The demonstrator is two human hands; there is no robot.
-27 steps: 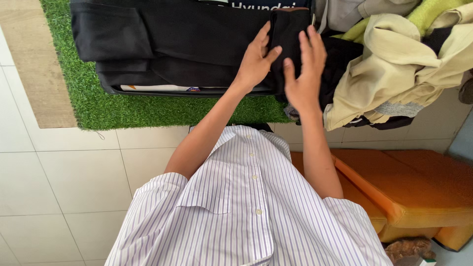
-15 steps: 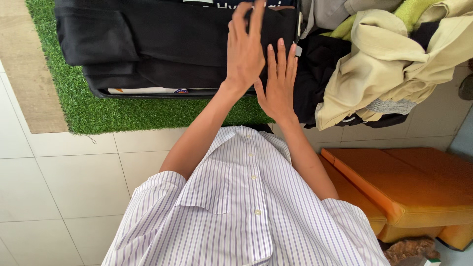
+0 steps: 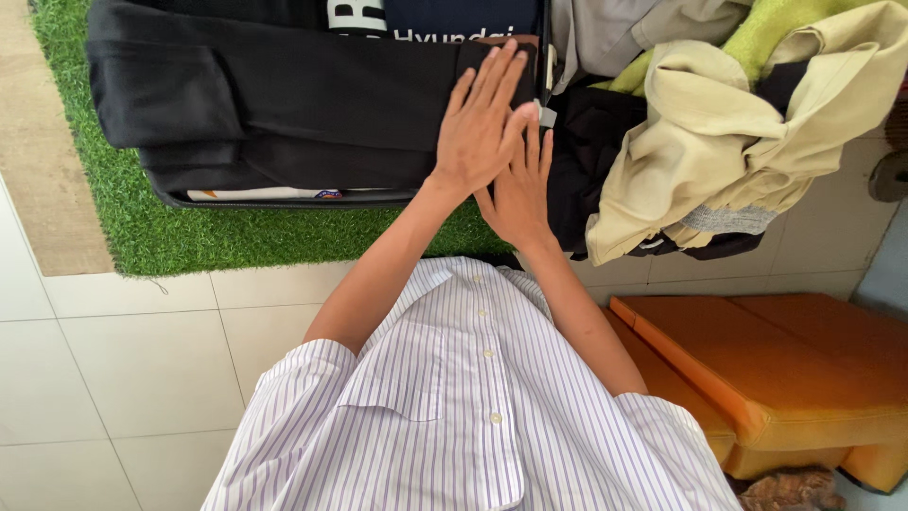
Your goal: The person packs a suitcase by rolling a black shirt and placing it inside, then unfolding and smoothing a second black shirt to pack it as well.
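Far left of the frame: a tan mat (image 3: pixel 38 180) is lying on the white tile floor (image 3: pixel 123 360), with a strip of green artificial grass (image 3: pixel 189 237) just beside it.

Upper left to upper centre: folded black trousers (image 3: pixel 284 95) are lying stacked on the grass, and a thin white edge is showing under the stack.

Centre: the left hand (image 3: pixel 482 128) is lying flat on the right end of the trousers, palm down, fingers straight and together, gripping nothing. The right hand (image 3: pixel 518 185) is lying partly under it, also flat and open, fingertips touching the black cloth at the stack's right edge. The two hands are overlapping.

Upper right: a loose pile of clothes (image 3: pixel 719 132), cream, grey, yellow-green and black, is sitting just beside the hands.

Lower centre: the person's striped shirt (image 3: pixel 463 416) is filling the bottom of the frame.

Lower right: an orange cushion (image 3: pixel 804 378) is lying on the floor.
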